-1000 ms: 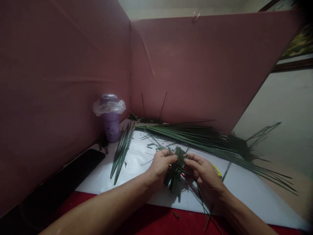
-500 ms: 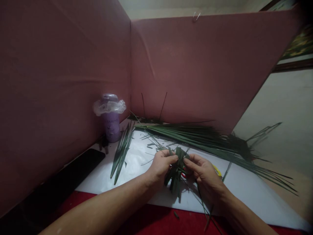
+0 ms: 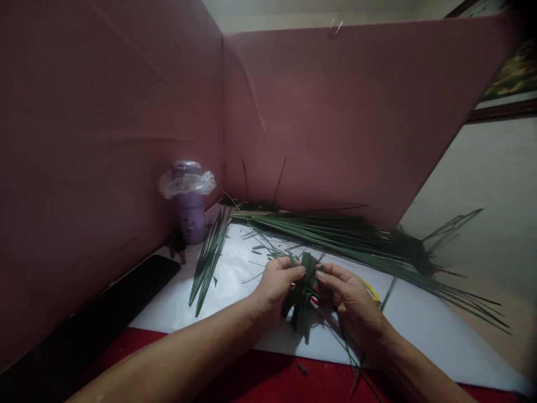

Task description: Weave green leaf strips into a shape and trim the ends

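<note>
Between my two hands, above the white sheet (image 3: 235, 302), is a small bundle of folded green palm leaf strips (image 3: 309, 267) with ends hanging down. My left hand (image 3: 279, 282) pinches its left side between thumb and fingers. On the other side, my right hand (image 3: 350, 291) grips the upper right edge with thumb and forefinger. Thin green strips trail down below my right hand. Partly hidden behind the right hand lies something with a yellow loop (image 3: 371, 292), and a bit of red shows behind the leaves; its kind cannot be made out.
A large palm frond (image 3: 319, 226) stretches across the back to the right. Cut leaves (image 3: 210, 260) lie at the left, near a purple tumbler (image 3: 191, 215) wrapped in plastic and a dark flat object (image 3: 155, 277). Leaf scraps dot the sheet. Pink panels (image 3: 314, 112) stand behind; red cloth (image 3: 251, 375) lies in front.
Both hands keep their hold on the leaf bundle in nearly the same place. The right fingertips have shifted very slightly, and the bundle's hanging ends have moved a little.
</note>
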Demonstrator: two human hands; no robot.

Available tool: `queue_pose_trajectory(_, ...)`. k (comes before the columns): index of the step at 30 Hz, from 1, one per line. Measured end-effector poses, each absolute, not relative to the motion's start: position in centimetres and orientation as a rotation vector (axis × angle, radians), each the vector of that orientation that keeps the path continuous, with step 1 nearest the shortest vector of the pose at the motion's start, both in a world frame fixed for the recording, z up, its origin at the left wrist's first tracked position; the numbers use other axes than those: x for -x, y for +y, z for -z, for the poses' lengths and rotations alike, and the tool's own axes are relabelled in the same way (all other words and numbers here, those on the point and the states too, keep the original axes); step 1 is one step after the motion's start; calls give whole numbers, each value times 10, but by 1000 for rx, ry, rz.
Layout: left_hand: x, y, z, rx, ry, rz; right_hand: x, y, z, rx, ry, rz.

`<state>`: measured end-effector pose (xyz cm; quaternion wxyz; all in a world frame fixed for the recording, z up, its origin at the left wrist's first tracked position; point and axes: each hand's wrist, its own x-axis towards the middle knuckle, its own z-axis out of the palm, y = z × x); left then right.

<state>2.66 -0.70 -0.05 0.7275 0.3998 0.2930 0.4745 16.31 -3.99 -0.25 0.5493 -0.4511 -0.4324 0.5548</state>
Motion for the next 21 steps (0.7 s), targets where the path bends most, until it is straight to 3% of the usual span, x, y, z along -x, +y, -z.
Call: queue_pose_trajectory(21, -26, -9, -3, -870, 697, -1044, -164, -38, 5, 1110, -1091, -1254)
